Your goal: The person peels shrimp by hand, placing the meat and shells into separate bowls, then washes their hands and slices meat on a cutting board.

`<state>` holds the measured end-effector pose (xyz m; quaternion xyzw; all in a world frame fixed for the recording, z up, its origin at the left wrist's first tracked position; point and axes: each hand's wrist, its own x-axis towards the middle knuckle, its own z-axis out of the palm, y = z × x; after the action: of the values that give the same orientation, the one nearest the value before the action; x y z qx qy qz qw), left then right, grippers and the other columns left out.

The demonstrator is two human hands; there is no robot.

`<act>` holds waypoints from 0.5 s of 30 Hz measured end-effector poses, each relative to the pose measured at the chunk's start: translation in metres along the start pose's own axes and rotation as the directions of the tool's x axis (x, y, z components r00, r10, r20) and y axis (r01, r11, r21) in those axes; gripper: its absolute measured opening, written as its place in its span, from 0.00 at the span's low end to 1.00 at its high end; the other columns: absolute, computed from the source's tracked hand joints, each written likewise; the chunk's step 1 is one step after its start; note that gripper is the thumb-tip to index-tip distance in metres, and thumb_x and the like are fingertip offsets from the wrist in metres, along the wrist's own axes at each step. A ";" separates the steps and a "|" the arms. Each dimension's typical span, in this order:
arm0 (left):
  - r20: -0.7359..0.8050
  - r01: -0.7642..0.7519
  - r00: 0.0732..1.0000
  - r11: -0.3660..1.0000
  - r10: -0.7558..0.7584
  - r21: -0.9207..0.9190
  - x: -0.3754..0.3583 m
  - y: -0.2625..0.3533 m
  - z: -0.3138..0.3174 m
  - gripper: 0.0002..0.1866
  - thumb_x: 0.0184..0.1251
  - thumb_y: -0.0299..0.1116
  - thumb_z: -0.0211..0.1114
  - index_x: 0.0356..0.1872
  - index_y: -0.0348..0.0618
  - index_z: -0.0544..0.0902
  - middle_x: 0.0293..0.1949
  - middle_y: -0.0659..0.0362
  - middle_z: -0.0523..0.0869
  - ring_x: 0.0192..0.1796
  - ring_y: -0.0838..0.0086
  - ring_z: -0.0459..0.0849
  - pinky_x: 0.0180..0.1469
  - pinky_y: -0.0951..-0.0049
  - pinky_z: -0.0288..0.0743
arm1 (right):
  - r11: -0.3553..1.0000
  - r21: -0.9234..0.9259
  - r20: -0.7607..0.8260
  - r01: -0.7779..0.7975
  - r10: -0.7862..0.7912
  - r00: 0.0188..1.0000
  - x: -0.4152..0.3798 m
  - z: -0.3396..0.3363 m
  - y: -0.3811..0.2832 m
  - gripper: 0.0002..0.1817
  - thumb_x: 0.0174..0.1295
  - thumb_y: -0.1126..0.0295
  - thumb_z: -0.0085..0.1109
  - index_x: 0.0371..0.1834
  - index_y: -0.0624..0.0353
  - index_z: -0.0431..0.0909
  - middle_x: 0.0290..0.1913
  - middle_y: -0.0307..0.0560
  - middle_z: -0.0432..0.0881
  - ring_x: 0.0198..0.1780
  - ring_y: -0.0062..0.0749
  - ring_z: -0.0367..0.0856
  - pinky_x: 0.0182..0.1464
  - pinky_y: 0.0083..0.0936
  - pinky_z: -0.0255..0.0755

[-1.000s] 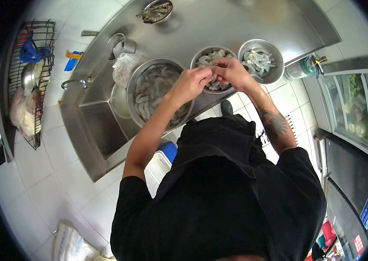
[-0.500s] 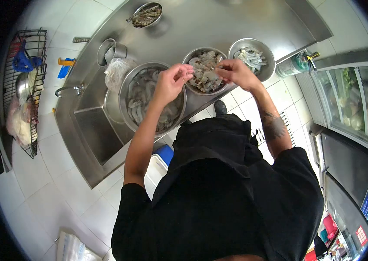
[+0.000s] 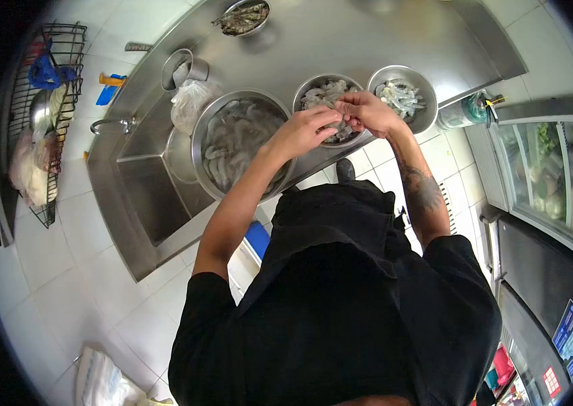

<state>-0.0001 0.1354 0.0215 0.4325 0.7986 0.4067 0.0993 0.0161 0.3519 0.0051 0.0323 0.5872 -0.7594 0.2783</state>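
Grey shrimp (image 3: 242, 132) are lying in the big bowl (image 3: 198, 152), upper centre, probably light, soft, slippery, best pinched mid-body; left hand (image 3: 308, 128) and right hand (image 3: 371, 114) are meeting over a smaller bowl (image 3: 305, 86), whether clamped I cannot tell.

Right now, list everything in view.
Broad steel counter: one, silver, top centre
Rectangular steel sink: one, silver, counter's left end
Curved metal tap: one, silver, sink's left
Large round steel bowl: one, silver, beside sink
Small round steel bowls: three, silver, on counter: middle, right, far
Curved shrimp: many, grey, large bowl
Shrimp pieces: many, whitish, middle and right bowls
Slender dark pieces: many, brown, far bowl
Cylindrical metal pot: one, silver, beside plastic bag
Clear plastic bag: one, whitish, beside large bowl
Wire rack: one, black, left wall
Glass-doored fridge: one, pale-framed, right edge
Left hand, right hand: one each, bare, at middle bowl
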 end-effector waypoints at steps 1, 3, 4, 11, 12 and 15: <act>-0.012 -0.070 0.997 0.995 0.071 0.067 0.000 0.001 0.000 0.14 0.63 0.28 0.70 0.49 0.41 0.82 0.46 0.54 0.85 0.46 0.59 0.86 0.48 0.65 0.82 | 1.000 -0.002 0.004 -0.001 0.001 1.000 0.001 0.001 0.000 0.10 0.73 0.69 0.56 0.38 0.64 0.80 0.25 0.34 0.73 0.22 0.15 0.66 0.21 0.16 0.59; -0.004 -0.071 0.997 0.995 0.072 0.075 0.000 0.004 0.001 0.11 0.64 0.28 0.69 0.46 0.40 0.81 0.44 0.54 0.85 0.45 0.58 0.86 0.47 0.64 0.81 | 1.000 -0.008 0.023 -0.005 0.005 1.000 0.004 0.000 -0.002 0.09 0.73 0.70 0.56 0.37 0.64 0.79 0.25 0.34 0.73 0.21 0.14 0.66 0.20 0.16 0.58; 0.008 -0.075 0.997 0.994 0.074 0.083 0.000 0.005 0.000 0.09 0.64 0.28 0.69 0.42 0.39 0.81 0.42 0.53 0.84 0.44 0.57 0.85 0.46 0.62 0.81 | 1.000 -0.010 0.027 -0.006 0.006 1.000 0.006 0.000 -0.001 0.09 0.73 0.70 0.56 0.37 0.64 0.79 0.25 0.34 0.73 0.21 0.14 0.66 0.20 0.16 0.58; 0.069 0.061 0.995 0.995 -0.066 0.077 -0.003 0.011 -0.012 0.11 0.63 0.27 0.70 0.33 0.38 0.74 0.36 0.53 0.84 0.37 0.57 0.85 0.39 0.62 0.78 | 0.987 -0.155 -0.021 0.053 -0.056 0.998 0.006 0.011 0.001 0.11 0.73 0.69 0.56 0.35 0.65 0.79 0.24 0.34 0.72 0.22 0.15 0.66 0.21 0.17 0.59; -0.038 0.037 0.999 0.996 -0.034 0.086 -0.006 0.012 -0.011 0.12 0.62 0.27 0.72 0.32 0.38 0.74 0.34 0.53 0.84 0.35 0.57 0.85 0.37 0.63 0.79 | 0.980 -0.184 -0.023 0.071 -0.077 0.997 0.005 0.013 0.001 0.12 0.73 0.68 0.56 0.35 0.66 0.79 0.24 0.34 0.72 0.22 0.16 0.66 0.22 0.18 0.59; -0.216 -0.037 0.975 0.995 0.057 0.095 -0.012 0.007 -0.003 0.13 0.61 0.27 0.74 0.30 0.37 0.74 0.32 0.53 0.84 0.32 0.60 0.86 0.35 0.67 0.79 | 0.981 -0.158 -0.076 0.113 -0.126 0.989 0.000 0.021 0.000 0.12 0.73 0.67 0.57 0.37 0.66 0.80 0.23 0.33 0.71 0.22 0.17 0.66 0.23 0.18 0.60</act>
<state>0.0098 0.1260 0.0265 0.4081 0.8117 0.4175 -0.0183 0.0215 0.3328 0.0113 0.0083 0.6560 -0.7254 0.2083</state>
